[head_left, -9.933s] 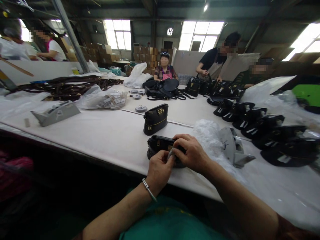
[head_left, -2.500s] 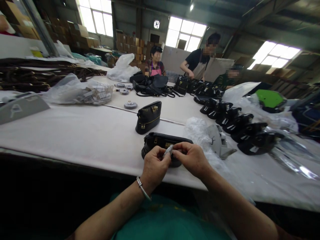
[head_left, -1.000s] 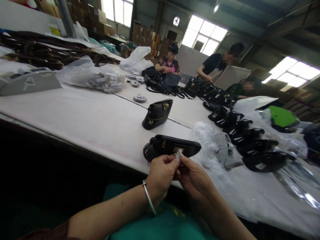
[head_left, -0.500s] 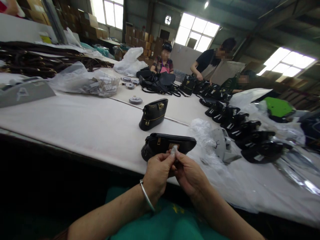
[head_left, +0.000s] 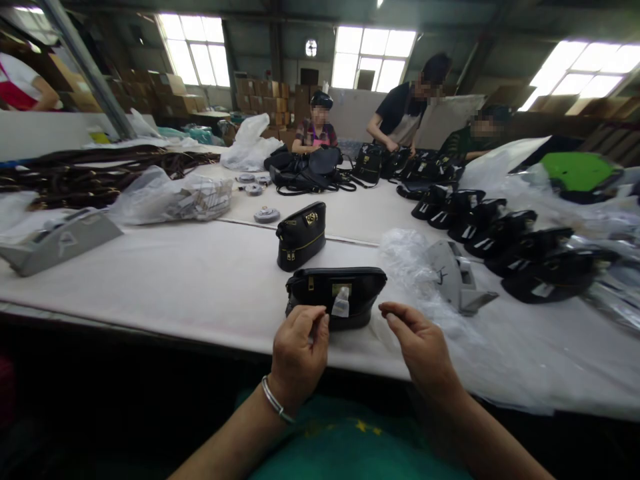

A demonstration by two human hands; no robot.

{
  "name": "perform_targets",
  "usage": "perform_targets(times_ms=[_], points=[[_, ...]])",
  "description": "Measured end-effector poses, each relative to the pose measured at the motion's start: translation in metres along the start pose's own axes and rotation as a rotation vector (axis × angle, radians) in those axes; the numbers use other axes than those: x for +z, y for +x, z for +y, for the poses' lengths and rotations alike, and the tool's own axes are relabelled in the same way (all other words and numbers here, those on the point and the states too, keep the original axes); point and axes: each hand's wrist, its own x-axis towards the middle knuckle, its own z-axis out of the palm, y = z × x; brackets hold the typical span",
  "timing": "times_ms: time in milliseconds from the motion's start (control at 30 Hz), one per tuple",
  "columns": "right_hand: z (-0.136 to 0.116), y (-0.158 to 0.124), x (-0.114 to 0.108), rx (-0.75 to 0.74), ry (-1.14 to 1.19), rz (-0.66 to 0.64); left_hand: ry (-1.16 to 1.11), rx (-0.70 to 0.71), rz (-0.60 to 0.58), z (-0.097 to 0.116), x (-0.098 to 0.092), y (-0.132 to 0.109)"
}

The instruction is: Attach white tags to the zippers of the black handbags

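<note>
A black handbag (head_left: 360,317) stands upright at the table's near edge. A small piece of clear plastic film (head_left: 341,303) hangs on its gold lock plate. My left hand (head_left: 300,347) is at the bag's lower left front, thumb and forefinger brought together; whatever is between them, if anything, is too small to make out. To the right of the bag is my right hand (head_left: 423,343), its thumb and forefinger slightly apart, nothing visible in them. Just behind stands a second black handbag (head_left: 303,240) with a gold lock and zip.
A grey tape dispenser (head_left: 457,280) and crumpled clear plastic (head_left: 407,257) lie to the right, beside a row of black bags (head_left: 505,233). Another grey dispenser (head_left: 65,240) stands at left near brown straps (head_left: 75,170). Several people work across the table (head_left: 200,267).
My hands have let go of the plastic film at the lock and drawn apart, left and right. The film now hangs there untouched. The camera view has levelled.
</note>
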Motion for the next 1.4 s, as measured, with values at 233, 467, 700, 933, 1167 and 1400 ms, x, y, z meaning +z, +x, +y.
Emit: perform_targets(times_ms=[233, 467, 700, 933, 1167, 1400], points=[[0.0, 0.013, 0.008, -0.153, -0.092, 0.016, 0.306, 0.089, -0.031, 0.001, 0.028, 0.017], [0.011, 0.012, 0.005, -0.177, -0.073, -0.017, 0.389, 0.065, -0.203, 0.003, 0.022, 0.017], [0.028, 0.023, -0.004, -0.109, -0.08, 0.0, 0.301, 0.163, 0.152, -0.011, -0.031, 0.031], [0.028, 0.018, 0.005, -0.176, -0.096, -0.14, -0.072, -0.185, -0.129, -0.032, -0.031, 0.064], [0.028, 0.033, 0.008, -0.256, -0.032, -0.252, -0.005, -0.294, -0.067, -0.018, -0.024, 0.055], [-0.002, 0.024, 0.008, -0.423, -0.052, -0.082, 0.177, -0.145, 0.016, 0.002, -0.014, 0.052]])
